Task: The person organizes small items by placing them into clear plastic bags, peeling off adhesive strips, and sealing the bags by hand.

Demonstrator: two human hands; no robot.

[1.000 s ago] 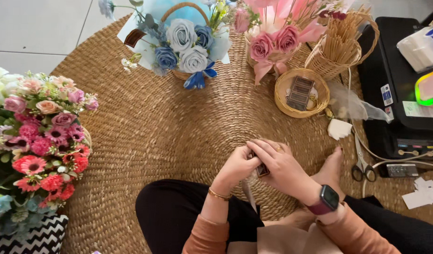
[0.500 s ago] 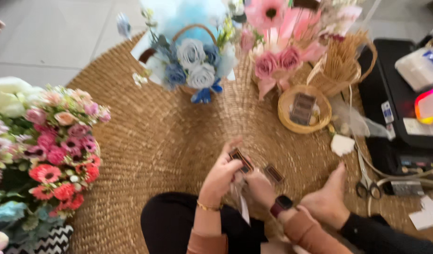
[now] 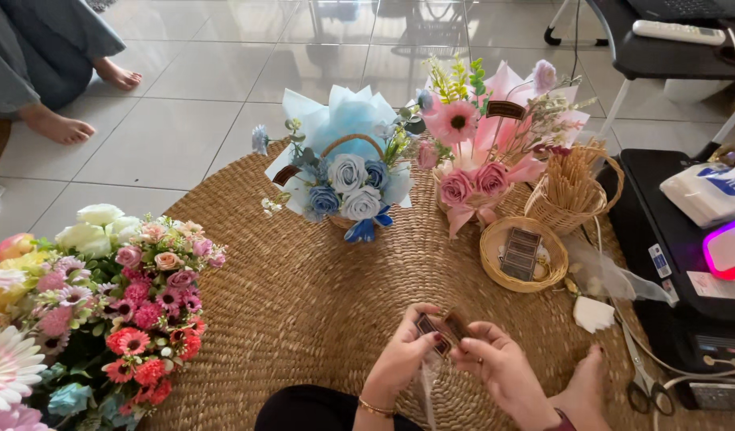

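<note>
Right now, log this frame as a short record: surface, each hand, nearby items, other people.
surface: round woven mat on tiled floor
left hand: pinches one small brown tag
right hand: pinches a second brown tag, close beside the first
ahead: blue flower basket; pink flower basket; shallow basket of brown tags
left side: mixed bouquet
right side: scissors
others: a person's bare feet, top left
</note>
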